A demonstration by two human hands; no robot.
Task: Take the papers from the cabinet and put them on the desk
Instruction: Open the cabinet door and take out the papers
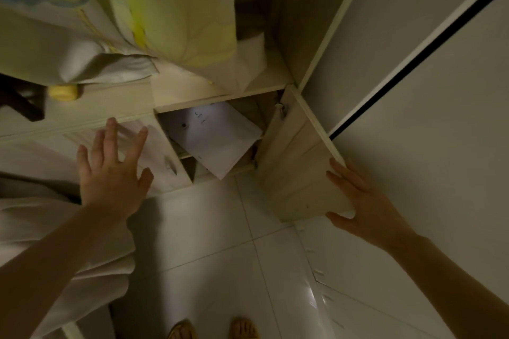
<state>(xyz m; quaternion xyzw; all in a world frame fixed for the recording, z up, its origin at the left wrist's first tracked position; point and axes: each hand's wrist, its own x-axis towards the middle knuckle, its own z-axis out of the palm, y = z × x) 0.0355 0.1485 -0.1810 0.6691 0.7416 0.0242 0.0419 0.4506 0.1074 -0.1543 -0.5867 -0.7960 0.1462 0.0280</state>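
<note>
A stack of white papers (217, 137) lies tilted on a shelf inside the low cabinet (220, 96), one corner sticking out over the front edge. The cabinet's right door (297, 162) stands swung open. My right hand (363, 201) rests on that door's outer edge, fingers spread along it. My left hand (113, 170) hovers open, fingers apart, in front of the left door (162, 154), just left of the papers. Neither hand touches the papers.
Pale yellow and white cloth (176, 16) hangs down above the cabinet opening. A yellow knob (63, 92) sits on a drawer front at left. A white sliding panel (413, 63) fills the right. White floor tiles (220, 256) and my sandalled feet lie below.
</note>
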